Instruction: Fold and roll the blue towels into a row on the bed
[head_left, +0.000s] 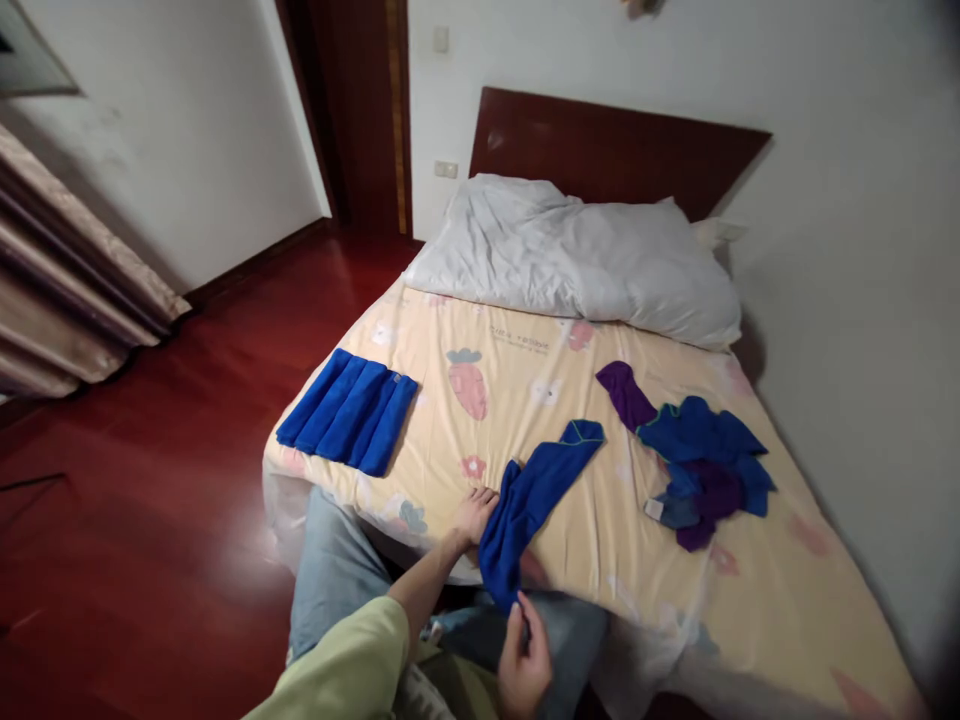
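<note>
A blue towel (536,490) lies crumpled lengthwise on the bed's near edge, with its green-trimmed end pointing away to the right. At its left side, my left hand (474,515) rests low over the sheet with fingers curled at the cloth's edge; its thumb is hidden. Below, my right hand (525,655) pinches the towel's near end between thumb and finger, above my lap. Several rolled or folded blue towels (349,412) lie side by side at the left of the bed. To the right sits a loose heap of blue cloths (701,430) and purple cloths (628,395), with a white tag showing.
The bed has a yellow sheet (525,400) printed with carrots and flowers. A grey-white pillow or folded quilt (585,255) lies against the dark wooden headboard (592,145). Red wooden floor (165,480) and a striped curtain (67,270) are at the left; a wall borders the right.
</note>
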